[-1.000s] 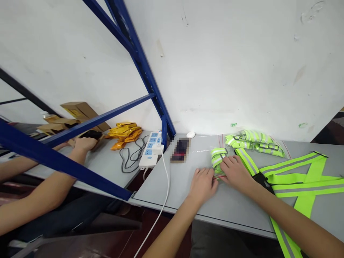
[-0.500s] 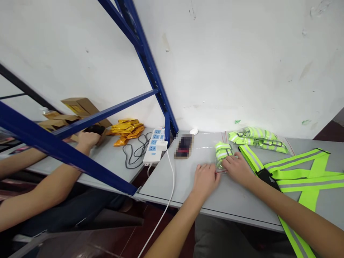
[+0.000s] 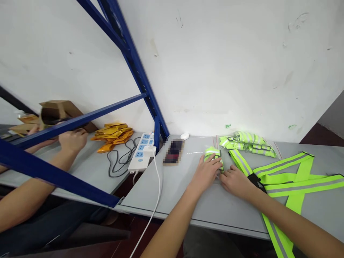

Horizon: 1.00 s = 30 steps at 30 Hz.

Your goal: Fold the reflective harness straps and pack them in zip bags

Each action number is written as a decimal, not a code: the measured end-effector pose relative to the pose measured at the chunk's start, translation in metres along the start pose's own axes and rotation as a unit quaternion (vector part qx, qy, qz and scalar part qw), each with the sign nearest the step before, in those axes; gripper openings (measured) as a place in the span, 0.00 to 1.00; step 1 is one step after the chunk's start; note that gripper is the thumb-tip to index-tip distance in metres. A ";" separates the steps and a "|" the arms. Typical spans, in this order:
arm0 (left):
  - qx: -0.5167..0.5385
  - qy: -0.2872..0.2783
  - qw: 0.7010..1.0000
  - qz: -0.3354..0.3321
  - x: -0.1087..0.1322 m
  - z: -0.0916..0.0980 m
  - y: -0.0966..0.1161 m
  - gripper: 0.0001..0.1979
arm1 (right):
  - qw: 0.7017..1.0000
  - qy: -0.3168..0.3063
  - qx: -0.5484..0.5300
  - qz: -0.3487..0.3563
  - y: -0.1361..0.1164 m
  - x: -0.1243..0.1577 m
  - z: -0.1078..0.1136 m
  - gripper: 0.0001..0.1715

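Note:
A small clear plastic bag with a folded yellow-green reflective strap vest (image 3: 212,152) inside lies on the grey table. Across its front part rests my left hand (image 3: 204,172), fingers stretched out and pressing on the plastic. At the bag's near right edge, my right hand (image 3: 234,181) has curled fingers closed on the plastic; the exact pinch point is hidden. An unfolded yellow-green harness-style vest (image 3: 298,179) with grey stripes and a black buckle spreads out to the right, partly beneath my right forearm. Several bagged vests (image 3: 248,143) lie against the wall.
A phone (image 3: 173,152), its screen blurred, and a white oval object (image 3: 185,136) lie left of the bag. Beyond are a power strip (image 3: 142,152), its white cable, a blue rack frame (image 3: 137,71), yellow packets (image 3: 114,134) and a co-worker's hands at a cardboard box (image 3: 57,109).
My left hand has moved from the bag's near edge up onto it, fingers now lying across it. My right hand has slid down to the near edge. The view has shifted right.

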<state>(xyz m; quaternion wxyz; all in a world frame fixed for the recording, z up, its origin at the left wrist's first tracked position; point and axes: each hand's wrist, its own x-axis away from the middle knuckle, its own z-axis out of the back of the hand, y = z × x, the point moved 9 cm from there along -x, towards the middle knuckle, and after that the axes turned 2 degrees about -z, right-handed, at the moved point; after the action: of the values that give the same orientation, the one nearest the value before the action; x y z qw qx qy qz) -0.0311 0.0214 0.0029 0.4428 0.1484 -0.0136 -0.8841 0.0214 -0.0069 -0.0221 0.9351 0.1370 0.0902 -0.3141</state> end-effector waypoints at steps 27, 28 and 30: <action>0.066 0.027 0.996 0.049 0.030 -0.007 -0.036 0.19 | 0.987 -0.060 -0.133 -0.063 0.011 0.002 -0.009 0.04; 0.078 0.044 0.994 0.055 0.031 -0.005 -0.037 0.17 | 0.987 -0.057 -0.140 -0.060 0.010 0.003 -0.008 0.05; 0.117 0.091 0.986 0.072 0.035 0.004 -0.039 0.13 | 0.984 -0.045 -0.158 -0.071 0.013 0.006 -0.003 0.06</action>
<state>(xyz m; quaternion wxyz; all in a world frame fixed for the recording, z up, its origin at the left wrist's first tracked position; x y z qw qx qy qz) -0.0828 0.0168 -0.0079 0.4841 0.2780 -0.0873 -0.8251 0.0335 0.0007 -0.0241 0.9235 -0.0337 0.1055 -0.3674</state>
